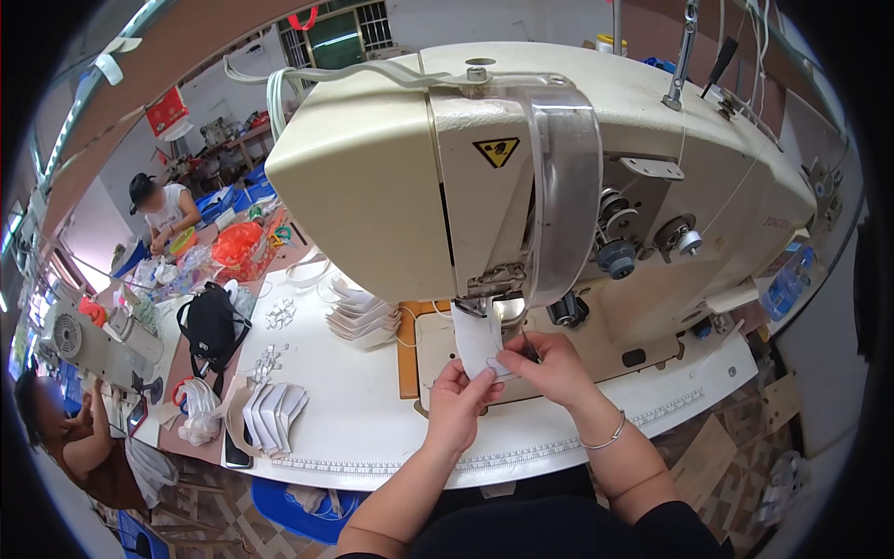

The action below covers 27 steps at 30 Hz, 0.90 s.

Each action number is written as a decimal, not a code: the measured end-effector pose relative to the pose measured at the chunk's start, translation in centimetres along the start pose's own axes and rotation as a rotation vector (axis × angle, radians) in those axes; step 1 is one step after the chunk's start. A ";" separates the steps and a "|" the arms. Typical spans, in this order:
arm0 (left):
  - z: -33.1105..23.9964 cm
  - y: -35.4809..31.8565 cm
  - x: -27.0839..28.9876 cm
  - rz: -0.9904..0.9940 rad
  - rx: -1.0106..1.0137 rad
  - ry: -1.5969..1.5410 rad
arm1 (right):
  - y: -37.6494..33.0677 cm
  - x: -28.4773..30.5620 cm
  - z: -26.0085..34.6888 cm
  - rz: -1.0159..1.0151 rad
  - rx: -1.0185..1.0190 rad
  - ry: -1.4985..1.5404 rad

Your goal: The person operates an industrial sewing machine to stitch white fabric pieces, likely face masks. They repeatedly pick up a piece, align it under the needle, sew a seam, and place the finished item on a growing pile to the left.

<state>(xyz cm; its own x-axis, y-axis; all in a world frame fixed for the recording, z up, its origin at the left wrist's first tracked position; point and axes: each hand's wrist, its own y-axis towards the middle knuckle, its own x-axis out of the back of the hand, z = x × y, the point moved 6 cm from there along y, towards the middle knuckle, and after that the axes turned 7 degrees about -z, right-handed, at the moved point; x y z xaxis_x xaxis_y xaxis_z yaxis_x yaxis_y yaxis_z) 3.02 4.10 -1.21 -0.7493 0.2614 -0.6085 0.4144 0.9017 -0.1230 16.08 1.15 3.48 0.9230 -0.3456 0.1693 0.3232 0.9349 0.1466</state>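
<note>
A white strip-like piece [475,337] hangs under the head of a large cream sewing machine [372,177], at its needle area. My left hand [458,408] pinches the lower edge of this piece between thumb and fingers. My right hand [551,369], with a bracelet at its wrist, is closed beside it, its thumb at the piece's right edge. A small dark, thin tool [530,347] shows between the right fingers; its kind cannot be made out. A clear plastic guard [565,186] curves down in front of the machine head.
Stacked white pieces [361,314] lie left of the machine, with another bundle [276,419] near the table's front edge. A black backpack [213,328], a phone [237,449] and small white scraps [281,314] are further left. Two other people sit at left; a blue bin [296,512] stands below.
</note>
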 end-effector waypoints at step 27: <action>-3.4 2.0 -1.5 -0.038 -0.206 0.095 | 0.4 -0.8 0.5 -0.025 -0.058 0.245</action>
<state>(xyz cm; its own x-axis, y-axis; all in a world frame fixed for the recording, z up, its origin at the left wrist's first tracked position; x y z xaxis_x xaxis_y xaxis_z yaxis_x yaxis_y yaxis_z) 3.25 6.70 2.17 -0.8114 0.2486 -0.5289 0.2783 0.9602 0.0245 15.41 1.76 3.93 0.9355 -0.3451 -0.0758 0.3512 0.9320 0.0902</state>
